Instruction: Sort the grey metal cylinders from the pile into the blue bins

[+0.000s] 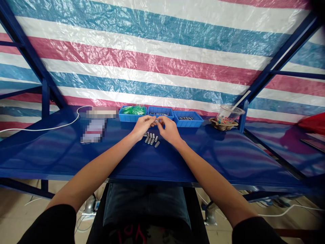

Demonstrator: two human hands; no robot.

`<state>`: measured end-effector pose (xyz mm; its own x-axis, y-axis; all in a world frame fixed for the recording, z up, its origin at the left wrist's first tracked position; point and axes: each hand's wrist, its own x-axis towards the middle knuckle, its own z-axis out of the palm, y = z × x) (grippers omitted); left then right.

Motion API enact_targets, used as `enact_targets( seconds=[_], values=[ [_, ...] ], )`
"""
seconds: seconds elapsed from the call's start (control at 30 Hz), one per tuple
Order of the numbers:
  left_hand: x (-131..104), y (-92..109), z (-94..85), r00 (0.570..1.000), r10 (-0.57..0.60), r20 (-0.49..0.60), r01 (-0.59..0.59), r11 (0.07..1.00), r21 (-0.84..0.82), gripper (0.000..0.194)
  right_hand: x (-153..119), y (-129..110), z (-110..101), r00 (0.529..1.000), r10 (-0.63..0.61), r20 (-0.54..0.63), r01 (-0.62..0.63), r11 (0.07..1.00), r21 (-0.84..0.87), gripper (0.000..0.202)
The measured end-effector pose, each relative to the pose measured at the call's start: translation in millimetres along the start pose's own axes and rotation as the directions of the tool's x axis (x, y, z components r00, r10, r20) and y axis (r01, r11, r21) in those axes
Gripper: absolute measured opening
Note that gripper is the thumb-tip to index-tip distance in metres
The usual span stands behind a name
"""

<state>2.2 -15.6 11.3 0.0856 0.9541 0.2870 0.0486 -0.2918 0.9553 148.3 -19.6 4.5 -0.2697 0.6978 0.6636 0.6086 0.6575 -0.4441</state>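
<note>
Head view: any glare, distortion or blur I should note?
Head view: glossy glare streaks the striped sheet, whose stripes reflect softly in the blue table; the wide lens appears to stretch the forearms toward the lower corners; the upper right corner falls dark; pixelation masks a patch at left; the small part at the fingertips of the left hand and right hand lacks clear detail.

The glossy blue tabletop (122,159) stretched right across, and there, near its middle, sat a cluster of small metal cylinders (151,139)! Behind them stood three blue bins (188,122), side by side; over on the right, a lidded plastic cup (227,115) in a brown carrier (223,126)!
</note>
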Motion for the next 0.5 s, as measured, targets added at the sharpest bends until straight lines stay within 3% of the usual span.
enact_targets(
  seconds=[0.17,0.3,0.5],
  values=[
    [1.5,-0.7,-1.0,0.994,0.105,0.021,-0.106,0.994,0.03,0.019,1.1,3.9,-1.8,0.994,0.107,-0.011,-0.107,0.994,0.031,0.027],
    [5.4,-6.7,-2.5,0.988,0.155,0.016,-0.156,0.986,0.064,0.013,0.6,4.4,-3.2,0.995,0.102,0.011,-0.102,0.993,0.058,0.026],
    [6.7,-11.2,-2.7,0.991,0.132,-0.007,-0.131,0.987,0.095,0.034,0.1,1.1,-4.1,0.999,0.005,0.033,-0.007,0.999,0.045,0.021]
  ],
)
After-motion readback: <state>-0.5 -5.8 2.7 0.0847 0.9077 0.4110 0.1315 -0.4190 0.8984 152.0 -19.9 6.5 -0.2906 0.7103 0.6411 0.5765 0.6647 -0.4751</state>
